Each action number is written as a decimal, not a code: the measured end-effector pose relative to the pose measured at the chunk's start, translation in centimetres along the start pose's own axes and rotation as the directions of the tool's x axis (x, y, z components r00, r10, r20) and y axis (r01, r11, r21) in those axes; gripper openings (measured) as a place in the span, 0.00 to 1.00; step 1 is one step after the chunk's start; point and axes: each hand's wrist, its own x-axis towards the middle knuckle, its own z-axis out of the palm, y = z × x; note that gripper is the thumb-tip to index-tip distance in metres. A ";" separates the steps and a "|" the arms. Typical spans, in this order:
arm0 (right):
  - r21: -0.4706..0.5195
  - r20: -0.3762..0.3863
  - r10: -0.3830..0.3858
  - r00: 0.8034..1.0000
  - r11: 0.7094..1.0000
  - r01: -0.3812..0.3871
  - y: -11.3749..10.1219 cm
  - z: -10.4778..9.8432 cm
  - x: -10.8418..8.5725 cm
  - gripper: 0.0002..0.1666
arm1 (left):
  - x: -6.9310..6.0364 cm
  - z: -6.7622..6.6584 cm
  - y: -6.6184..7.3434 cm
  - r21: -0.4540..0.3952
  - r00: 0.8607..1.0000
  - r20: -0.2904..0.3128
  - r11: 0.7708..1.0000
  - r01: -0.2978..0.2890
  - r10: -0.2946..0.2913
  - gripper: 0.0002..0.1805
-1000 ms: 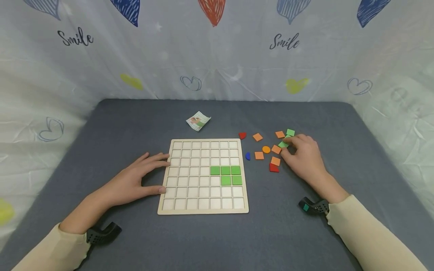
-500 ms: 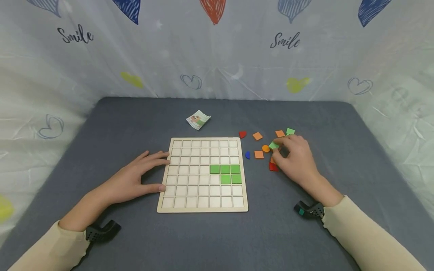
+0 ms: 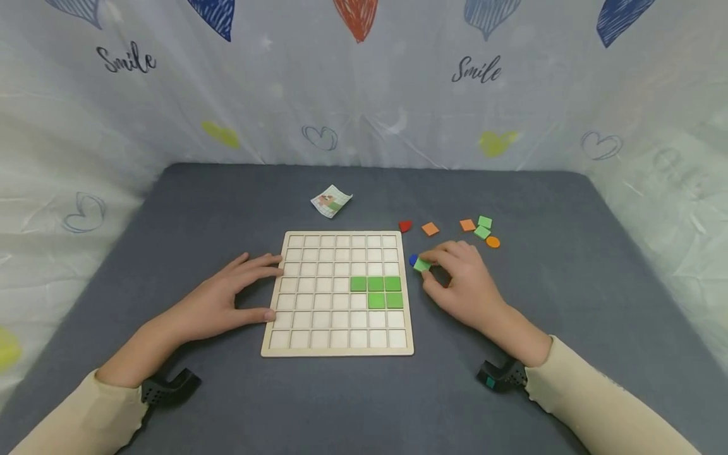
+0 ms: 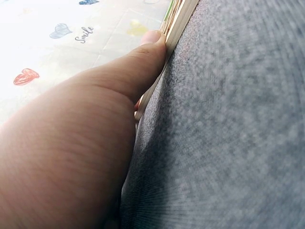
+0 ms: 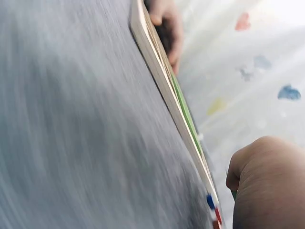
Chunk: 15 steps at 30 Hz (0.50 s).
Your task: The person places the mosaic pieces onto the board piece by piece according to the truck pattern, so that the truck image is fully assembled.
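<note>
In the head view my right hand point(image 3: 463, 281) pinches a green square tile point(image 3: 422, 265) between thumb and fingertips, just off the board's right edge. A blue piece point(image 3: 412, 260) peeks out beside that tile. The pale wooden grid board point(image 3: 338, 351) lies flat, with several green squares point(image 3: 376, 284) set in cells on its right side. My left hand point(image 3: 210, 306) rests with its thumb and straight fingertips on the board's left edge. In the left wrist view the thumb point(image 4: 143, 57) touches the board's side. The right wrist view mostly hides the held tile behind the hand.
Loose green tiles point(image 3: 482, 232), an orange disc point(image 3: 492, 242), orange tiles point(image 3: 430, 229) and a red piece point(image 3: 405, 225) lie right of the board. Behind the board lies a small printed card point(image 3: 332, 201). A patterned curtain point(image 3: 364, 95) hangs beyond the dark cloth-covered table point(image 3: 364, 404).
My right hand has picked a green tile from the loose pieces and carried it left towards the board, now covering some orange and red pieces. The left hand stays on the board's edge.
</note>
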 end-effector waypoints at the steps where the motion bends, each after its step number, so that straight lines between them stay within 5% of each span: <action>1: 0.008 0.004 -0.010 1.000 1.000 0.010 -0.4 0.2 0.0 0.12 | 0.0 0.0 -0.1 0.000 1.000 0.000 1.000 0.000 0.000 0.43; 15: 0.125 0.099 -0.099 0.990 0.988 0.087 -4.4 3.0 1.0 0.12 | 0.1 0.0 -0.1 -0.004 1.000 -0.010 1.000 -0.027 0.027 0.41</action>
